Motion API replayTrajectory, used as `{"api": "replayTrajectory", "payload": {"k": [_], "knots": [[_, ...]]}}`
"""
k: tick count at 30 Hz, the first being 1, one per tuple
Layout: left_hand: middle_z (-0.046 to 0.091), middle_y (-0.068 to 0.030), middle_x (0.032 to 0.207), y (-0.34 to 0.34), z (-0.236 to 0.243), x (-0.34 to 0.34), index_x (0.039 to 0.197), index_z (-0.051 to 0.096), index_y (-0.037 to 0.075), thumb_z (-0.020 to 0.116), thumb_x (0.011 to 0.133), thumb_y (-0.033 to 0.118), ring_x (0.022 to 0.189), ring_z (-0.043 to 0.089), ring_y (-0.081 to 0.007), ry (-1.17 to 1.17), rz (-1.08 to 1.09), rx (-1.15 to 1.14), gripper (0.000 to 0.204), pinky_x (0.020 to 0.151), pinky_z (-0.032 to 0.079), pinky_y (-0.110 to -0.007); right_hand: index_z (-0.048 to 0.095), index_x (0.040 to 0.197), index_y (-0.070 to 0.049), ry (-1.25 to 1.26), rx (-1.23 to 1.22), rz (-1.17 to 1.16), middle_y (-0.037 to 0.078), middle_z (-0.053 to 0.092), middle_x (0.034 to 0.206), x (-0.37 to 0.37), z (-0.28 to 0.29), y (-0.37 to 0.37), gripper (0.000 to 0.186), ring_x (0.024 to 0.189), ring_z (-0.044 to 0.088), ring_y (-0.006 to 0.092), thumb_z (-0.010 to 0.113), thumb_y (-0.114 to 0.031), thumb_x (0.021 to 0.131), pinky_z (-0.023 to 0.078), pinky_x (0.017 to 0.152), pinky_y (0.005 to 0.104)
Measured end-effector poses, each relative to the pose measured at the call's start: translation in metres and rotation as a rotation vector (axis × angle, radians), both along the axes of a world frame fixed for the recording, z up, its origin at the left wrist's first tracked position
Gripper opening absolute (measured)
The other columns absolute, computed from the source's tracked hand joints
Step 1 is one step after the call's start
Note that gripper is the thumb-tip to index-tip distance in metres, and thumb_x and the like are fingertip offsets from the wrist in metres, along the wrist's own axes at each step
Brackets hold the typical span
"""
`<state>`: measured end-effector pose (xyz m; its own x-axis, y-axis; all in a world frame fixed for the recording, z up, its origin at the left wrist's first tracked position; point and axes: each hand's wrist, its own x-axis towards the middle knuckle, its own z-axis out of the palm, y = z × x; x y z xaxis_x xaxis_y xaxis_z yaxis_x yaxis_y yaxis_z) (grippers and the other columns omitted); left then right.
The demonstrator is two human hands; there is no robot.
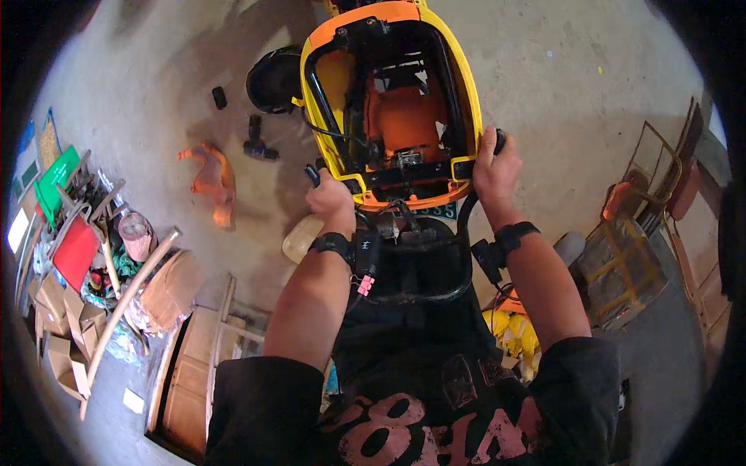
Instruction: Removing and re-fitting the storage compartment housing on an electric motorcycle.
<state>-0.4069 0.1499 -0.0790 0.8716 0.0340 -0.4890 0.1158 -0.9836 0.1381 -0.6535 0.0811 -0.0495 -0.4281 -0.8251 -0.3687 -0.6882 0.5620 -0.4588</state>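
A scooter body [472,85] with a yellow and orange shell stands before me, its top opening showing a dark frame and a reddish-brown inside. My left hand [332,199] is closed at the shell's near left corner, a short black piece sticking out past its fingers. At the near right corner my right hand [497,175] grips the shell's side, thumb up along the edge. A rounded black end shows beside that hand; what it belongs to, I cannot tell. Between my forearms, a black tubular rail [420,297] curves out from the scooter's near end.
On the floor to the left lie a black cordless drill [259,144], a small black block [219,97], an orange plastic panel [214,186] and a black rounded part [272,81]. Cardboard boxes [70,334] and wooden poles crowd the far left. Chair frames [653,171] stand at right.
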Motion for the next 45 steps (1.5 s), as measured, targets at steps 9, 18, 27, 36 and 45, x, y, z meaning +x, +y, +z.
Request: {"api": "replayTrajectory", "payload": {"k": [9,18,27,36,45], "knots": [[0.065,-0.0275,0.083,-0.006,-0.003,-0.004,0.084,0.065,-0.011,0.058,0.077,0.037,0.083,0.063,-0.0403,-0.032,-0.018,-0.148,0.048,0.076,0.046,-0.046,0.055,0.083,0.003,-0.014,-0.078,0.007,0.025,0.059,0.073,0.001,-0.007,-0.002,0.043,0.072,0.059,0.0442,0.05,-0.039,0.091,0.044,0.063,0.0494],[0.065,-0.0271,0.08,-0.004,-0.004,-0.004,0.083,0.063,-0.013,0.057,0.079,0.028,0.078,0.064,-0.0379,0.002,-0.026,-0.216,0.042,0.07,0.046,-0.044,0.055,0.083,0.004,-0.035,-0.108,0.001,0.025,0.059,0.072,0.0,-0.008,0.0,0.043,0.07,0.059,0.0437,0.05,-0.038,0.091,0.045,0.062,0.0478],[0.064,-0.0269,0.078,-0.01,0.005,-0.007,0.082,0.063,-0.014,0.056,0.08,0.027,0.076,0.064,-0.0352,0.016,-0.025,-0.278,0.041,0.067,0.047,-0.042,0.055,0.082,0.004,-0.019,-0.075,0.005,0.026,0.059,0.071,0.0,-0.008,-0.001,0.044,0.07,0.058,0.0443,0.049,-0.038,0.092,0.044,0.062,0.0481],[0.065,-0.0267,0.079,-0.008,0.002,-0.007,0.082,0.064,-0.012,0.056,0.08,0.028,0.078,0.064,-0.0377,-0.04,-0.068,-0.237,0.041,0.071,0.047,-0.043,0.056,0.082,0.003,-0.029,-0.09,0.002,0.025,0.059,0.072,-0.001,-0.011,-0.001,0.043,0.07,0.058,0.044,0.049,-0.039,0.092,0.044,0.063,0.0482],[0.062,-0.0311,0.085,0.003,-0.011,0.001,0.087,0.063,-0.012,0.056,0.079,0.033,0.086,0.061,-0.0426,0.011,-0.098,-0.155,0.045,0.078,0.045,-0.047,0.056,0.085,0.003,-0.094,-0.114,-0.032,0.019,0.061,0.069,0.0,-0.012,0.0,0.042,0.063,0.06,0.0303,0.049,-0.038,0.093,0.046,0.059,0.0401]]}}
